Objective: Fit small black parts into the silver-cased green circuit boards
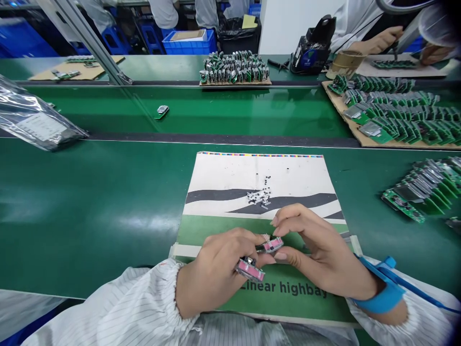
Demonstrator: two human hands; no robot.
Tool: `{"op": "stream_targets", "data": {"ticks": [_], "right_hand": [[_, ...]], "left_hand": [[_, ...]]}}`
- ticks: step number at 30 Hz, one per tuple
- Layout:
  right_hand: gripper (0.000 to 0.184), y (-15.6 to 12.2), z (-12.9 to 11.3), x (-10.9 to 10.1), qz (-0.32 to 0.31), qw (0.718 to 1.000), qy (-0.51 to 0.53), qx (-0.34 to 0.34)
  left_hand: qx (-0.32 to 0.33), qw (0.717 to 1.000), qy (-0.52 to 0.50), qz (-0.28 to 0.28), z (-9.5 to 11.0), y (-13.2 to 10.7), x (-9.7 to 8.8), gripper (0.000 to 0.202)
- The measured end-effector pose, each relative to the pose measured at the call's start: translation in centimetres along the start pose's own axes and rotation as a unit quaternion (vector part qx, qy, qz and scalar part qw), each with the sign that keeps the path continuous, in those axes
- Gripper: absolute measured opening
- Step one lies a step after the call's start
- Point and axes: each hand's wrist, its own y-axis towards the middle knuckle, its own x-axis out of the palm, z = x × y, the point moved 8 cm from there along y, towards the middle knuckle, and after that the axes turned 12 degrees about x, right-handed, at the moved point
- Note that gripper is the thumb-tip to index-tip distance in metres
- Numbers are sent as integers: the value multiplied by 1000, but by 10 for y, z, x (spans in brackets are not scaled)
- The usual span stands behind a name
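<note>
Beyond the hands (218, 266), a blue crate (189, 48) holds tan board (188, 35).

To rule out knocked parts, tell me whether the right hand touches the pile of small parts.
Apart. The head view shows bare printed sheet between the right hand and the pile of small parts.
</note>
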Motion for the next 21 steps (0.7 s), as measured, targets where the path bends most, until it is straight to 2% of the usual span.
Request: {"op": "stream_targets", "data": {"ticks": [6, 10, 12, 14, 16, 18, 21], "right_hand": [[10, 0, -3, -3, 1, 1000, -15, -7], [10, 4, -5, -20, 25, 999, -48, 9], [9, 6, -1, -43, 80, 991, -101, 39], [10, 3, 7, -76, 162, 969, -170, 78], [15, -7, 22, -114, 240, 935, -220, 136], [21, -23, 46, -149, 294, 897, -245, 223], [22, -51, 87, -186, 314, 830, -276, 369]], "left_hand": [[-30, 999, -28, -6, -5, -2, 1, 37], [-135, 985, -90, 52, -26, -5, -5, 33], [-199, 970, -120, 74, -41, -7, -7, 30], [-251, 953, -148, 80, -53, -9, -5, 29], [-293, 936, -182, 74, -61, -13, 0, 28], [-326, 920, -207, 64, -66, -19, 5, 28], [-358, 907, -214, 52, -69, -25, 10, 27]]}}
